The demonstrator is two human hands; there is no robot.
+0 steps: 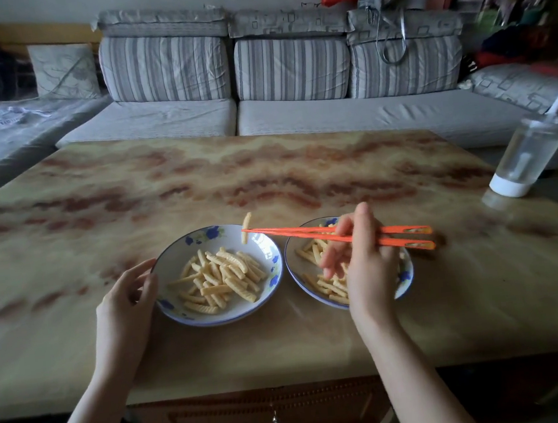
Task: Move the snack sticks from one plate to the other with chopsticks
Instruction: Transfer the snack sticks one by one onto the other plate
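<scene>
L hand (126, 296), R hand (365, 257): bare. L forearm (94, 399), R forearm (410, 363): bare right to btm edge.

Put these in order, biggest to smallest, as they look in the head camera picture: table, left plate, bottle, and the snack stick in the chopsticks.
1. table
2. left plate
3. bottle (farther off, so its rank is unsure)
4. snack stick in the chopsticks
</scene>
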